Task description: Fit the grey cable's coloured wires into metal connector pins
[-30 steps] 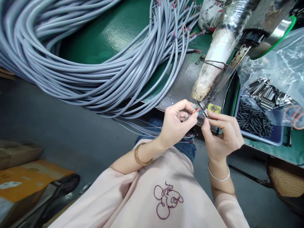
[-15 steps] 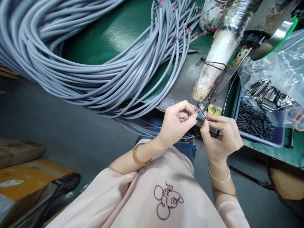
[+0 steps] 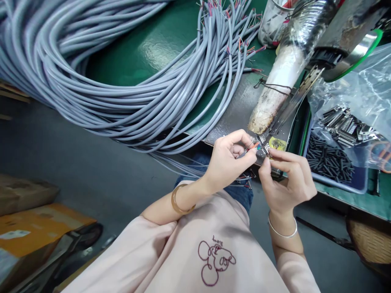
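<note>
Thumb and fingers of my left hand (image 3: 233, 156) pinch thin coloured wires (image 3: 255, 145), orange and green among them. Their tips meet the pins of a small metal multi-pin connector (image 3: 263, 146). My right hand (image 3: 288, 175) holds that connector by its near right end, between thumb and forefinger. A thin dark metal tip (image 3: 273, 129) comes down to the connector from beneath the hanging wrapped white tube (image 3: 270, 97). Fingers partly cover the wires, and the tip's exact contact point is too small to make out.
A big bundle of grey cables (image 3: 146, 101) with stripped ends lies across the green table (image 3: 159, 51). To the right, a blue tray (image 3: 360, 185) holds black sleeves (image 3: 330, 160) and a plastic bag of metal connectors (image 3: 345, 126). A solder-like spool (image 3: 360, 57) stands behind.
The view has shifted slightly. Both hands keep their grip on the wires and the connector, which still sit beneath the metal tip.
</note>
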A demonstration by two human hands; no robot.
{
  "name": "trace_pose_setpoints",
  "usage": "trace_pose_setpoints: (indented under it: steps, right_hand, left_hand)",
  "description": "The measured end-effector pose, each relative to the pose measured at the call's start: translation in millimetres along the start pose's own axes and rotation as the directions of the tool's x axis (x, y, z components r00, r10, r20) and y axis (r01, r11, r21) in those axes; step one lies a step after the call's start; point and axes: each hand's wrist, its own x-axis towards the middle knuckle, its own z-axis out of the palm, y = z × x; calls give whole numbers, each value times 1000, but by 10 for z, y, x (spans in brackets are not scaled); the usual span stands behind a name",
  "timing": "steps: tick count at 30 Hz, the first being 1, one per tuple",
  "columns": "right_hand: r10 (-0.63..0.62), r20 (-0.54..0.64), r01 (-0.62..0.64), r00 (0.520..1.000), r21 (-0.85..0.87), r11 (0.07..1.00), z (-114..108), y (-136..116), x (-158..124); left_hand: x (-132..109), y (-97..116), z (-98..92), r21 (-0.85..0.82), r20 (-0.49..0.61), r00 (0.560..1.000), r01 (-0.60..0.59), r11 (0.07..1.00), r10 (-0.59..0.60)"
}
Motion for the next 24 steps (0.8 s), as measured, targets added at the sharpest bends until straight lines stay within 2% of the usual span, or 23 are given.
trace_pose_setpoints:
  steps: [4,9,11,13,15,17,20,24]
  right_hand:
    - [-62,31,63,998,-24,998,1,49,-67]
    - [-72,-5,72,997,-23,997,-1,54,-87]
    - [9,-10,-8,1000,14,1000,-11,33,-86]
    - [164,5,-163,986,114,980,-27,12,-85]
    - [330,58,-334,942,234,913,-44,0,-83]
    - [412,92,-419,907,311,853,-58,-3,-81]
    - [399,101,-409,911,339,847,-68,0,-95]
    - [267,77,-278,961,275,920,-66,8,-156]
  left_hand:
    - [-5,-77,-41,-10,31,998,54,999,-53]
    - [-48,-141,-71,-52,55,995,88,995,-85]
    - [-77,-135,-83,-110,70,992,109,988,-101]
    - [-111,-121,-95,-183,101,990,120,976,-102]
    - [-147,-106,-108,-229,136,987,118,966,-89]
    - [-172,-99,-119,-231,154,984,119,966,-85]
    - [-177,-115,-133,-201,162,981,141,969,-109]
    - [-146,-168,-152,-220,172,978,152,964,-116]
